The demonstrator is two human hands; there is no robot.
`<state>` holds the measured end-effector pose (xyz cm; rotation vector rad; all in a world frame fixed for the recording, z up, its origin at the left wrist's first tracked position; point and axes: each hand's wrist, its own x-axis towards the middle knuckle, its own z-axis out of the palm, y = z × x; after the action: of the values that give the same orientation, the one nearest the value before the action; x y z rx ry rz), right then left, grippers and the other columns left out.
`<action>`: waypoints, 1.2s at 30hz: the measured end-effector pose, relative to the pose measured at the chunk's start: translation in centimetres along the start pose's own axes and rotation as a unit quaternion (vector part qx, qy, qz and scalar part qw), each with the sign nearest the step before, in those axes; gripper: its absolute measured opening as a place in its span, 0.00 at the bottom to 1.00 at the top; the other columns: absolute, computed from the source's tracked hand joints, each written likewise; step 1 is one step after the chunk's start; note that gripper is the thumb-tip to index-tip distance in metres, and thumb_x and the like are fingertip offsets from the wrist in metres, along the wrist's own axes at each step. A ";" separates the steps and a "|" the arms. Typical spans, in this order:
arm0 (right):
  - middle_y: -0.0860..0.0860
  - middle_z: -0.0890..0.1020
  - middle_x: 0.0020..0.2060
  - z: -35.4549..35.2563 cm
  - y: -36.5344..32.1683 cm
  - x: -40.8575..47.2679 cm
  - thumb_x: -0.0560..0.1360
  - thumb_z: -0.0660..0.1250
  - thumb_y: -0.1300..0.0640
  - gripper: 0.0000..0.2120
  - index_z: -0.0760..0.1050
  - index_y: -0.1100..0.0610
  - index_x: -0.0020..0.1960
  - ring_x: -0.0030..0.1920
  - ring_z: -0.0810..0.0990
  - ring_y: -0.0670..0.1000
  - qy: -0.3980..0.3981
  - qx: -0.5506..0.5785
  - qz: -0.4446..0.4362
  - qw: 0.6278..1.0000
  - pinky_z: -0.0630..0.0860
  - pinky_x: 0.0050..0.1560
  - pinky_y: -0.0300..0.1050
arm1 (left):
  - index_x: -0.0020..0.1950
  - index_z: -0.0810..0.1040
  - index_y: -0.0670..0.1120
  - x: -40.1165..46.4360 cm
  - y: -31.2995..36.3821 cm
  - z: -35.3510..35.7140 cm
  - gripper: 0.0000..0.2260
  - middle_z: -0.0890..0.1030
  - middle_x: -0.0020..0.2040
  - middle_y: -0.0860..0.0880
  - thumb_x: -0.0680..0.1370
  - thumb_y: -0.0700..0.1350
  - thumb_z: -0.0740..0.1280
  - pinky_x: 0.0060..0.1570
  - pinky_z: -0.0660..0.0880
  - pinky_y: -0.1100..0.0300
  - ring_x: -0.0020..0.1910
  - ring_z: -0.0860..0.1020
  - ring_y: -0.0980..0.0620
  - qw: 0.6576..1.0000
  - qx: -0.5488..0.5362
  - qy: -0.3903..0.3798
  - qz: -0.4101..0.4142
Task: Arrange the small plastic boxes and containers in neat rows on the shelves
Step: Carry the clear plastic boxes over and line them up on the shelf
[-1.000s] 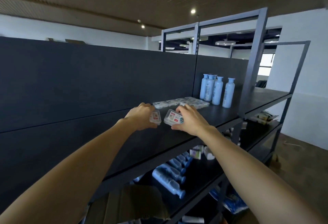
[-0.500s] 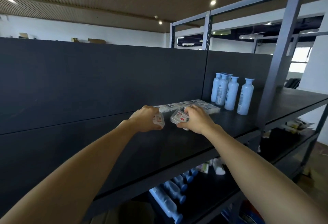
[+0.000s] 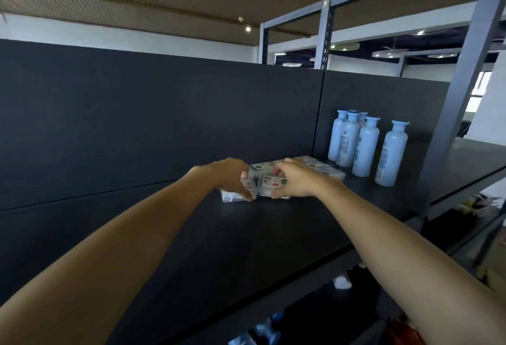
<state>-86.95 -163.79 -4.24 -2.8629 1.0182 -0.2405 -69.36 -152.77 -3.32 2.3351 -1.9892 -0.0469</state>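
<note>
Each hand's grip pinches a small plastic box, left hand [image 3: 231,177] and right hand [image 3: 297,180] side by side on the shelf [image 3: 273,235]; the boxes [image 3: 269,184] look light, stiff and slick, best held by their short edges.

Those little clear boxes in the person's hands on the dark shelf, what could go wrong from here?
The left hand and right hand each pinch a small clear box at its edges, so one might slip and skid on the shelf. Pushing them back could knock the row of boxes behind askew. A wide right elbow might tip the blue bottles.
</note>
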 end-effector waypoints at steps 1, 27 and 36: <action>0.48 0.73 0.62 0.0 0.0 0.3 0.70 0.77 0.45 0.31 0.71 0.51 0.69 0.61 0.73 0.50 -0.011 -0.007 -0.009 1.000 0.74 0.61 0.51 | 0.51 0.73 0.54 0.1 0.1 0.1 0.20 0.78 0.54 0.53 0.68 0.60 0.76 0.53 0.76 0.52 0.52 0.77 0.50 1.000 -0.001 -0.004 0.002; 0.51 0.75 0.48 -0.9 0.4 2.3 0.76 0.58 0.28 0.28 0.67 0.53 0.58 0.45 0.75 0.54 -0.039 -0.114 -0.048 0.992 0.70 0.40 0.50 | 0.67 0.74 0.51 -2.0 1.9 -0.4 0.26 0.75 0.61 0.53 0.72 0.53 0.75 0.61 0.72 0.53 0.58 0.74 0.51 0.995 -0.027 -0.050 -0.081; 0.46 0.67 0.65 -3.3 2.1 2.2 0.73 0.60 0.73 0.38 0.69 0.37 0.72 0.65 0.69 0.51 -0.146 -0.063 -0.152 0.976 0.72 0.60 0.46 | 0.65 0.76 0.52 -1.8 1.7 -1.0 0.23 0.76 0.60 0.54 0.72 0.52 0.76 0.62 0.73 0.52 0.59 0.76 0.50 0.993 -0.029 -0.063 -0.096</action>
<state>-87.17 -166.93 -1.08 -3.0352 0.5604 0.2274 -71.28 -151.27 -2.19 2.5354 -1.7796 -0.2647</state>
